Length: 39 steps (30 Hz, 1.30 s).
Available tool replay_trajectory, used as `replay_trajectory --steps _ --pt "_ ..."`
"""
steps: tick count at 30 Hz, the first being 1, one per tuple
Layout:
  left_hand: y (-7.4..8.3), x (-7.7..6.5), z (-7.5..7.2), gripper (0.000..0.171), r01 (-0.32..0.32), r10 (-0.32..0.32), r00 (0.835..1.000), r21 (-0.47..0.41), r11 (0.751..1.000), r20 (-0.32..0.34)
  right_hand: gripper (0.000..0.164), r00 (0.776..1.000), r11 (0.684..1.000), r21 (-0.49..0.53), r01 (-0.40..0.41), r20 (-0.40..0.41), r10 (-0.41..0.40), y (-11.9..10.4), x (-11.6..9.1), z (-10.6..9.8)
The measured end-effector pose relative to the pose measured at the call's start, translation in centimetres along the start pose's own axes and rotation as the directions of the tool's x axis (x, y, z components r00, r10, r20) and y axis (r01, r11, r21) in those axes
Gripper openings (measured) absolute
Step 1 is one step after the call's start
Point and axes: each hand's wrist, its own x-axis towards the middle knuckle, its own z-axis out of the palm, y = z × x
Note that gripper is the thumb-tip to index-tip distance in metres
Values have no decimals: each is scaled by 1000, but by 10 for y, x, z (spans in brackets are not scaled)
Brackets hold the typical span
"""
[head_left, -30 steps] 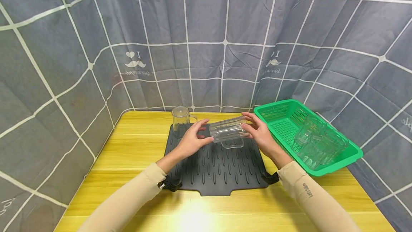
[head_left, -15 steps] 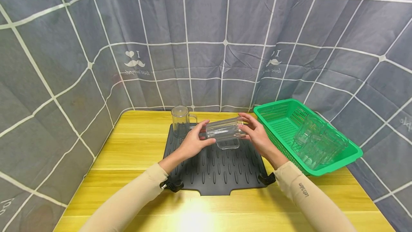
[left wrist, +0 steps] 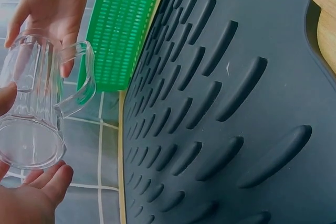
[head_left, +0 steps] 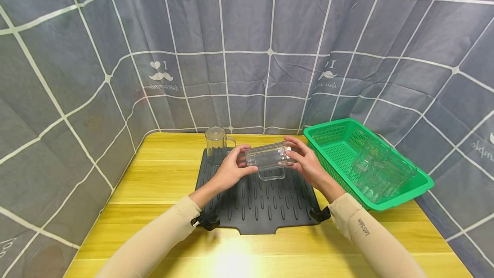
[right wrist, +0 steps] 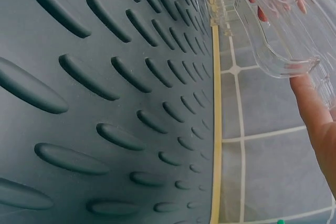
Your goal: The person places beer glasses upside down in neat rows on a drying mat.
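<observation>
Both hands hold a clear ribbed glass mug (head_left: 266, 156) sideways above a dark grey mat (head_left: 256, 209) with raised oval ridges. At its left end, my left hand (head_left: 227, 170) grips it between thumb and fingers. My right hand (head_left: 310, 164) grips the other end, thumb in front and some fingers hidden behind the glass. The mug's handle (right wrist: 262, 40) points down toward the mat. In the left wrist view, the mug's round left end (left wrist: 31, 142) faces the camera. A second glass mug (head_left: 216, 146) stands on the mat's back left corner, its handle to the right.
A green perforated basket (head_left: 328, 130) stands at the right, with several glass mugs (head_left: 380, 175) lying in its near end. Under everything is a yellow wooden table (head_left: 154, 183). A grey curtain (head_left: 247, 72) with white lines encloses the back and sides.
The held mug has shifted slightly left, and the right hand has moved left with it. The left hand's fingers now lie further around the mug's left end. The standing mug and basket stay put.
</observation>
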Motion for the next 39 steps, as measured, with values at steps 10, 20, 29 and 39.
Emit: replay_trajectory --steps 10,20,29,39 --pt "1 5 0 68 -38 37 999 -22 999 -35 58 998 991 124 -48 47 42 -2 1 -3" --pt "12 10 -7 69 -53 53 998 -17 998 -30 57 992 995 53 -88 92 83 -1 7 -10" --pt "12 20 -11 65 -62 63 997 35 997 -39 57 992 996 -53 -72 101 77 -10 6 -20" --pt "11 30 -21 62 -67 76 996 161 985 -55 59 997 976 -216 -19 73 36 -22 2 -34"
